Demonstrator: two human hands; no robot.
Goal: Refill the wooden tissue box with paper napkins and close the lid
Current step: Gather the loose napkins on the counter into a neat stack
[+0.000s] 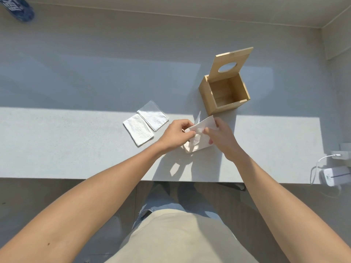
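Pinching one white folded paper napkin (199, 136) between left hand (175, 134) and right hand (221, 137) fingers clamped on it — readying it for the open, empty light wooden tissue box (224, 93).

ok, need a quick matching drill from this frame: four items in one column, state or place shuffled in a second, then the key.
Items
1. wooden tissue box
2. lid
3. napkin between the left hand and right hand
4. two folded napkins

States
A. flat on the table, overlapping, left of the hands
B. swung up, round hole showing
C. open, nothing visible inside
D. pinched by both hands, partly unfolded

Pairs: 1-C, 2-B, 3-D, 4-A
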